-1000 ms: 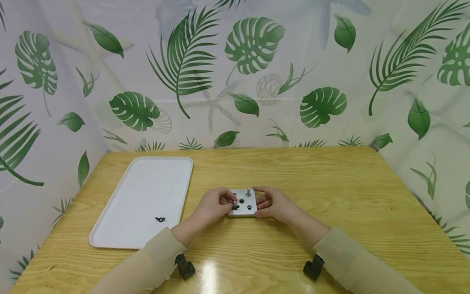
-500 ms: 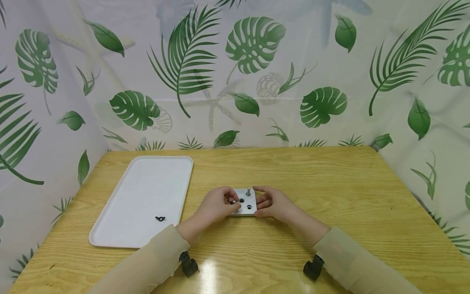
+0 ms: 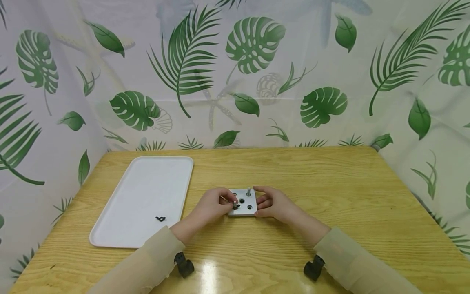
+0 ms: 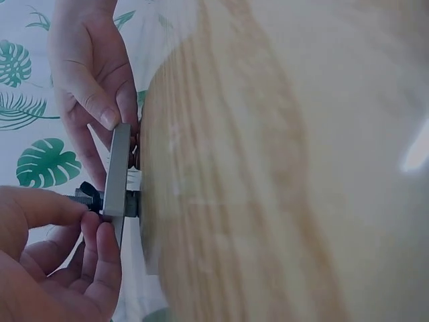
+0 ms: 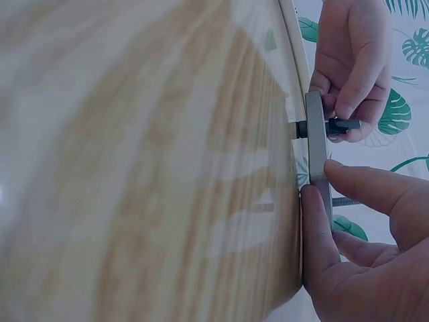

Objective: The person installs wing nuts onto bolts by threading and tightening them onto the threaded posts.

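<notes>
A silver metal plate [image 3: 243,212] with several holes lies before me, its underside raised off the table on bolt heads in the wrist views. Two bolts point up through it: one at the far right corner [image 3: 248,192], one at the near left. Around the near left bolt [image 3: 235,203] sits a black wing nut [image 4: 91,194], close against the plate's top face. My left hand [image 3: 214,203] pinches this wing nut between thumb and fingers. With thumb and fingers, my right hand [image 3: 274,205] grips the plate's right edge.
A white tray [image 3: 154,183] stands left on the wooden table [image 3: 312,171], with another black wing nut [image 3: 160,219] near its right side. My left forearm passes over the tray's near right corner. A leaf-printed cloth [image 3: 205,81] hangs behind the table.
Half a second ago my left hand was turned further over the near left bolt, hiding it. Now it has rolled back left and the bolt shows again. The right hand and plate stay put.
</notes>
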### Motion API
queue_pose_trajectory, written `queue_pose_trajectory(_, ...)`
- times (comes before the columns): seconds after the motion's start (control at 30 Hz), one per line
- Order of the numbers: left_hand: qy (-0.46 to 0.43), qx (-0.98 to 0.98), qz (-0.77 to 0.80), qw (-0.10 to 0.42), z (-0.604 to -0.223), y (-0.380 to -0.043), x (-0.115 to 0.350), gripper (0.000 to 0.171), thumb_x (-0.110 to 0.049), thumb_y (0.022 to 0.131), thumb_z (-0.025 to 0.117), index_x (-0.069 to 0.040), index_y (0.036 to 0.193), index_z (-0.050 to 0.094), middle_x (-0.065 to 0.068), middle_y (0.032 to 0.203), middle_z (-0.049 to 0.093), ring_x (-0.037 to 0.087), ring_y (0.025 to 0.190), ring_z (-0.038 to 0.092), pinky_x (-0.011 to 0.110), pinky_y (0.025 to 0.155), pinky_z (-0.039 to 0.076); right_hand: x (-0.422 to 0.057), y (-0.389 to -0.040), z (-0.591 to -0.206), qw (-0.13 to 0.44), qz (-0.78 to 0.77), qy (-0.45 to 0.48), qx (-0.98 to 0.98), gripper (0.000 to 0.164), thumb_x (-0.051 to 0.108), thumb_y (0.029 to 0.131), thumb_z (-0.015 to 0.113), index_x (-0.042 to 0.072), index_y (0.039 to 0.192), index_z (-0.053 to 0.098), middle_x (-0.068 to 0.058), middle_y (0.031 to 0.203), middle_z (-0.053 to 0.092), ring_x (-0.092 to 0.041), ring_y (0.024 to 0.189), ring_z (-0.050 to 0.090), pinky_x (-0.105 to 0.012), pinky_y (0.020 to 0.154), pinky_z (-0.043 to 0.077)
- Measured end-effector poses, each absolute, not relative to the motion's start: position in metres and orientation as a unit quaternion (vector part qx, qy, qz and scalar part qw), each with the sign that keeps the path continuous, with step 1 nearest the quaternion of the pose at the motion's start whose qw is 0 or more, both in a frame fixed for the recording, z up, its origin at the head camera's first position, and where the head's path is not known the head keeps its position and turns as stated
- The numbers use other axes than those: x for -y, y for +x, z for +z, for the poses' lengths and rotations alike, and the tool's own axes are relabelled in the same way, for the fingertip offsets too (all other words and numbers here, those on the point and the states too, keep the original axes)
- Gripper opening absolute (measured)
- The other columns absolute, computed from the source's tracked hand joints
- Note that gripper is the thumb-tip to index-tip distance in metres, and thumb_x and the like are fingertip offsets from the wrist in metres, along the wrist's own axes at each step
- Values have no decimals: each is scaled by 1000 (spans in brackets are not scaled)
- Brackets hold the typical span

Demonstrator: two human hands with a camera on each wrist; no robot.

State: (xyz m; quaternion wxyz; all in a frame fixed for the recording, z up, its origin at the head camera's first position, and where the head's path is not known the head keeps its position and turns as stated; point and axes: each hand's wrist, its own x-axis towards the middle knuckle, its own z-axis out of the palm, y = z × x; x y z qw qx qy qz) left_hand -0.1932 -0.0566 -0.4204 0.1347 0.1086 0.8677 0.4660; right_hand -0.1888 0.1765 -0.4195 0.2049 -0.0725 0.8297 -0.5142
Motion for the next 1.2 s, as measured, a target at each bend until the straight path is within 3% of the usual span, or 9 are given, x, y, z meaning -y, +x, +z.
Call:
queue_pose_trajectory(0.2, 112, -870, 462, 131, -420, -193, 57, 14, 0, 98, 68, -7, 103, 79, 10, 110, 75, 12, 80, 59, 23, 68, 46, -176, -189, -420, 205, -513, -74, -830, 81, -7, 90, 79, -6, 160, 38, -26, 124, 66, -23, 104, 72, -27, 82, 60)
queue_pose_trajectory(0.37, 119, -871, 458, 133, -419, -192, 55, 8, -11, 96, 73, -8, 103, 76, 6, 98, 71, 14, 80, 58, 25, 68, 46, -176, -187, -418, 208, -512, -73, -830, 82, -6, 90, 79, -5, 160, 38, -26, 125, 66, -24, 106, 72, -27, 83, 60)
queue_pose_trajectory(0.53, 121, -886, 429, 124, -420, -194, 49, 15, -24, 98, 78, -10, 96, 72, 1, 87, 65, 12, 74, 53, 24, 65, 43, -176, -187, -417, 209, -513, -73, -829, 81, -7, 90, 79, -5, 160, 37, -26, 124, 66, -23, 104, 71, -25, 82, 59)
queue_pose_trajectory(0.73, 124, -887, 423, 134, -419, -197, 47, 10, -16, 96, 79, -9, 97, 72, 3, 89, 65, 14, 76, 53, 25, 67, 44, -177, -188, -418, 208, -516, -75, -828, 82, -7, 90, 79, -6, 160, 37, -26, 124, 66, -23, 104, 71, -24, 81, 58)
queue_pose_trajectory(0.97, 125, -875, 446, 141, -416, -200, 52, 18, -4, 89, 82, -4, 104, 73, 7, 95, 69, 13, 81, 58, 23, 72, 48, -177, -189, -420, 204, -515, -75, -829, 82, -6, 90, 79, -6, 160, 37, -26, 124, 66, -24, 105, 71, -25, 81, 59)
queue_pose_trajectory(1.2, 134, -882, 428, 141, -415, -201, 56, 17, 8, 90, 71, -3, 99, 79, 9, 96, 75, 11, 78, 59, 21, 68, 46, -176, -188, -419, 203, -514, -73, -830, 82, -6, 90, 80, -6, 160, 38, -26, 124, 67, -22, 104, 72, -26, 82, 59)
